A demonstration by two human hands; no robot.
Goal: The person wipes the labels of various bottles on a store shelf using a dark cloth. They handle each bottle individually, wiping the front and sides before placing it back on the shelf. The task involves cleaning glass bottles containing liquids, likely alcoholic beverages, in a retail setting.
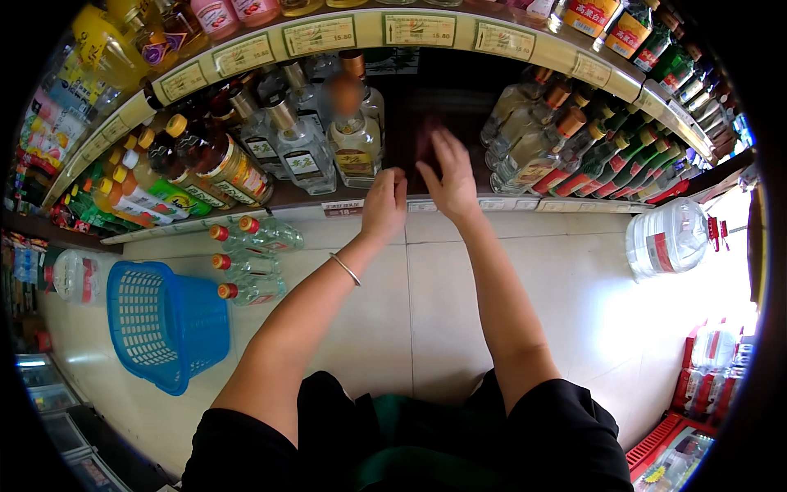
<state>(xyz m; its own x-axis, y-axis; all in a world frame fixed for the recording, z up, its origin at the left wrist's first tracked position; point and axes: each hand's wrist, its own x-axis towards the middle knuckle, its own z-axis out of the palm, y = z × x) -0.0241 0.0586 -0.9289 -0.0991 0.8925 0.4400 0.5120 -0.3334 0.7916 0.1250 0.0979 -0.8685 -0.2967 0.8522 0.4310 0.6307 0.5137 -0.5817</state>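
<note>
My left hand [385, 202] is at the shelf's front edge, just right of a clear square-shouldered bottle [356, 152]. Its fingers are curled in, and what they hold, if anything, is hidden. My right hand [451, 174] reaches over the dark gap in the lower shelf [410, 176], fingers stretched out and thumb apart. A blurred dark-red patch [425, 135] shows beside its fingertips; I cannot tell what it is. More clear bottles with silver caps [305, 152] stand left of the gap. Clear bottles with copper caps [537, 152] stand to its right.
Several clear bottles with red-and-gold caps [254, 289] stand on the tiled floor at left, beside a blue plastic basket [190, 332]. A big water jug [668, 239] is on the floor at right. An upper shelf edge with price tags [418, 29] overhangs the gap.
</note>
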